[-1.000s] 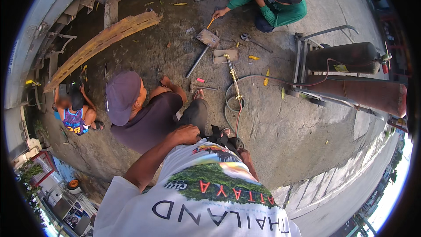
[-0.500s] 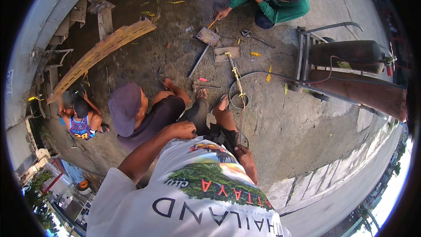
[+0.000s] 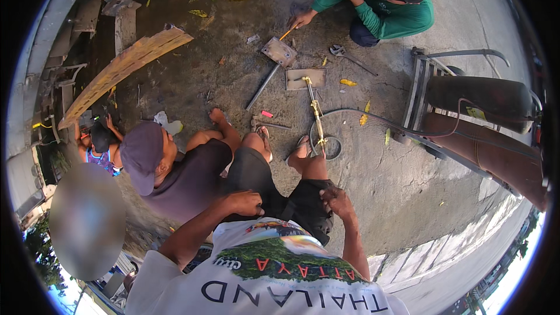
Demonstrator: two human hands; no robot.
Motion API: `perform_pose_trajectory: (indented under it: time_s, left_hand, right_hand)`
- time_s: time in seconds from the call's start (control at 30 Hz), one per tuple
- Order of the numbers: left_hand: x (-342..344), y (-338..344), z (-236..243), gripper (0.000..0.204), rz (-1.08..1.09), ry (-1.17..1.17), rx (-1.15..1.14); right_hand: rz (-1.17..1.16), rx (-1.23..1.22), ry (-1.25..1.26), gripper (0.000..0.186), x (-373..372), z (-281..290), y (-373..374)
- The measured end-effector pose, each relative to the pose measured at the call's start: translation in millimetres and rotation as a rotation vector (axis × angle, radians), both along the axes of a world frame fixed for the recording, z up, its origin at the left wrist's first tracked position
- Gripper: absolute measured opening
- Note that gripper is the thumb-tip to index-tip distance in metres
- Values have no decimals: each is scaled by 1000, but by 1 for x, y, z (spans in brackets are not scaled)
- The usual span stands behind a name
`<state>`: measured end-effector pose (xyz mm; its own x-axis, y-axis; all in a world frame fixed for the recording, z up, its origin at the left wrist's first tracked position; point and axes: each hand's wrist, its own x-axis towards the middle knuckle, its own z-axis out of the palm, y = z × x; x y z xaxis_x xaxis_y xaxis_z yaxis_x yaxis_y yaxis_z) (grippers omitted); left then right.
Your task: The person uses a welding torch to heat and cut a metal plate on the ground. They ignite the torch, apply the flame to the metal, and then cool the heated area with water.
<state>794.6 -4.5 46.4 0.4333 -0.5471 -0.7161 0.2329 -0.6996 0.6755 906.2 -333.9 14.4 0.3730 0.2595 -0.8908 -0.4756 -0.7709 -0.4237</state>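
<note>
Black shorts (image 3: pixel 309 201), the wearer's own, sit just past the hem of the white T-shirt (image 3: pixel 280 268), low and central in the view. Left hand (image 3: pixel 245 202) is at their left side, fingers curled in tight; can't tell if any cloth is caught in there. Right hand (image 3: pixel 338 201) is against the outer edge of the right leg, fingers bent, and I honestly can't tell whether they're pinching fabric or just resting.

Out past the sandaled feet there's a brass cutting torch (image 3: pixel 315 114) lying with its head over a shallow metal tray (image 3: pixel 294 83), hose (image 3: pixel 379 124) running off to the gas cylinders (image 3: pixel 475 99) on a cart. Next to the tray: a drilled steel plate (image 3: pixel 280 52) with a steel bar (image 3: pixel 262 87) alongside. Co-worker in green sleeves (image 3: pixel 396 20) has an orange stick (image 3: pixel 286 34) up at the plate's edge. Adjustable wrench (image 3: pixel 353 60) lies nearby, and a crouching person in a cap (image 3: pixel 141 154) is close on the left.
</note>
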Motion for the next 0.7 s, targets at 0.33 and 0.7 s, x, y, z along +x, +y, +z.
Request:
perform_pose_trajectory:
  time_s: [0.33,0.7]
  left_hand:
    - [187,-78,-255,47,274,-383,-91]
    - [291,-55,-385,20,-41,-660,92]
  right_hand:
    - [-300,-33,-77,37,97,-346,-23]
    - [173,-136,-189,83,150,-510,28]
